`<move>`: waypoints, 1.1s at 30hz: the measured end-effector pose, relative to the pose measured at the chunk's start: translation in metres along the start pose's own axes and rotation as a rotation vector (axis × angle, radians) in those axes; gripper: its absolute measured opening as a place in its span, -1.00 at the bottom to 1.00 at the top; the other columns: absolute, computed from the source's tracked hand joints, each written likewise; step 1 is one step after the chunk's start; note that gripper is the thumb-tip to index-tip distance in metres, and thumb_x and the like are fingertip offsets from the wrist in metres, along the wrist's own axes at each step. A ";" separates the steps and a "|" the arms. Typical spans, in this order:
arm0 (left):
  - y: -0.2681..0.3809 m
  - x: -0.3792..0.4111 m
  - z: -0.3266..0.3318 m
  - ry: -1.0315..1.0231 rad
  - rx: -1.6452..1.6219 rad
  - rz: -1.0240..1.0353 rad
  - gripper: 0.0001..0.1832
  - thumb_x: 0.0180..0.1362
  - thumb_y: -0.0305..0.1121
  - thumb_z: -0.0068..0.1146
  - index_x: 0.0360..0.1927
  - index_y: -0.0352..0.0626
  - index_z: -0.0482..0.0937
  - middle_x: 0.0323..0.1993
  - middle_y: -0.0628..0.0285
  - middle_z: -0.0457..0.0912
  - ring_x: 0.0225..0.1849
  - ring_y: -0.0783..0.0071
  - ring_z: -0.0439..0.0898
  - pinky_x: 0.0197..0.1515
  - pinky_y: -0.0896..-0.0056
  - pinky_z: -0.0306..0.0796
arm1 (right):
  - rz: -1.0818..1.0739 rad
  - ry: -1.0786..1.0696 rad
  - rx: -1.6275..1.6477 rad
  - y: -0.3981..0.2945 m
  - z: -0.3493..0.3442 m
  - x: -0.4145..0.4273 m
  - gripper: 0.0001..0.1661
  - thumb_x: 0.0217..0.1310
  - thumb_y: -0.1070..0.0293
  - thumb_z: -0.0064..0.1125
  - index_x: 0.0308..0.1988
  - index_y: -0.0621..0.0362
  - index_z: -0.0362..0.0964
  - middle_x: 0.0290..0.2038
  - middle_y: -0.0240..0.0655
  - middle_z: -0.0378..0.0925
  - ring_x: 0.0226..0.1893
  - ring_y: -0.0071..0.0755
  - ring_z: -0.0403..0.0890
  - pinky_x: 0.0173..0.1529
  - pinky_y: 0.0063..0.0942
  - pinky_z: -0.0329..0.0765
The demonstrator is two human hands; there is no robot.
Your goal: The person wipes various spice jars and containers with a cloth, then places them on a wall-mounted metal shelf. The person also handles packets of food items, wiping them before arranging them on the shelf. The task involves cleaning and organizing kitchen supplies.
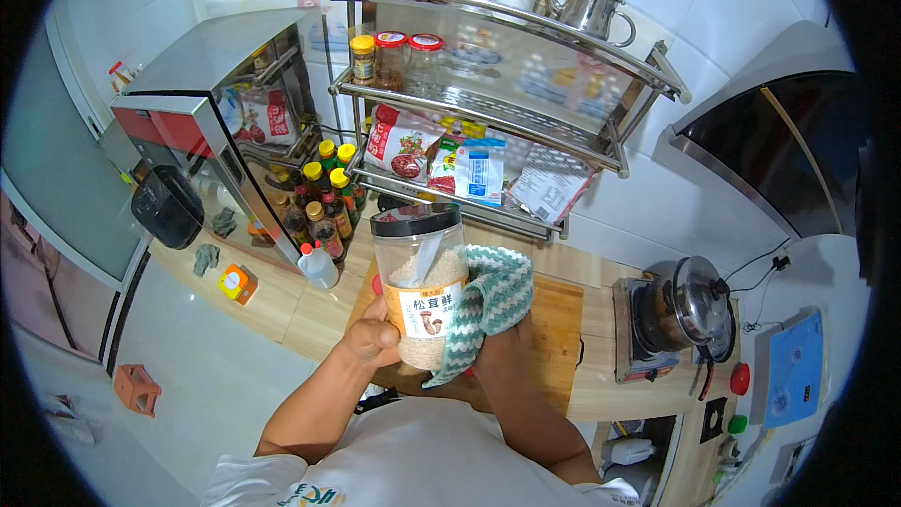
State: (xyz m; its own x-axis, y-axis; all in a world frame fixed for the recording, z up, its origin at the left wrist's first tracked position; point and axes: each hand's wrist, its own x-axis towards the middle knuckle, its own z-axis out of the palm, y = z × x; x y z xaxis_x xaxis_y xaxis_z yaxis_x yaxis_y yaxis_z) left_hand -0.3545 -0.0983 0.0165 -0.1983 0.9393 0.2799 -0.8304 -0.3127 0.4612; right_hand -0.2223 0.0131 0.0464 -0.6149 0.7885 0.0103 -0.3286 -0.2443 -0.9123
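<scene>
My left hand (pixel 374 338) is closed around the lower left side of a clear plastic jar (pixel 422 274) with a black lid. The jar stands upright in the air, partly filled with pale granules, a white scoop inside and a label bearing writing and mushrooms. A green-and-white striped cloth (pixel 498 289) lies against the jar's right side. My right hand (pixel 508 341) is mostly hidden beneath and behind the cloth, holding it. Below both hands is a wooden cutting board (pixel 556 345) on the counter.
A steel rack (pixel 493 109) with jars and food packets stands behind. Bottles with yellow caps (pixel 327 190) and a white bottle with a red cap (pixel 318 267) are at left, near a glossy-fronted appliance (pixel 211 155). A lidded pot (pixel 676 310) sits on a stove at right.
</scene>
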 end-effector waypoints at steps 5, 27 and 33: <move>-0.002 -0.002 -0.003 -0.012 -0.035 0.003 0.08 -0.09 -0.24 0.51 0.48 -0.26 0.11 0.37 0.03 0.38 0.36 0.14 0.41 0.39 0.05 0.30 | 0.116 0.072 0.040 -0.014 0.009 -0.003 -0.46 0.44 0.12 0.12 0.24 0.18 0.32 0.09 -0.31 0.50 0.05 -0.43 0.49 0.18 -0.39 0.45; -0.008 0.004 -0.009 0.087 -0.007 -0.009 0.02 -0.08 -0.21 0.49 0.43 -0.31 0.18 0.29 -0.04 0.46 0.28 0.05 0.50 0.33 -0.03 0.38 | -0.006 0.054 0.112 0.029 -0.008 0.020 -0.61 0.34 0.33 0.21 0.10 0.24 0.44 0.00 -0.33 0.56 -0.04 -0.44 0.56 0.07 -0.43 0.51; -0.005 0.005 -0.009 0.115 0.019 -0.001 0.04 -0.04 -0.19 0.48 0.47 -0.27 0.12 0.33 -0.01 0.42 0.33 0.07 0.45 0.38 0.00 0.32 | -0.019 0.103 0.062 0.009 0.007 0.013 -0.70 0.35 0.38 0.15 0.03 0.25 0.49 -0.06 -0.35 0.60 -0.10 -0.48 0.58 0.03 -0.43 0.52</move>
State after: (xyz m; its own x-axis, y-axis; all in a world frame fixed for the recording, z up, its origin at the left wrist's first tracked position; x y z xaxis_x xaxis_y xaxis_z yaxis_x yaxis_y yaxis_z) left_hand -0.3560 -0.0904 0.0086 -0.2568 0.9493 0.1814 -0.8207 -0.3133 0.4778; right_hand -0.2380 0.0170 0.0411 -0.5322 0.8464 -0.0180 -0.3851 -0.2610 -0.8852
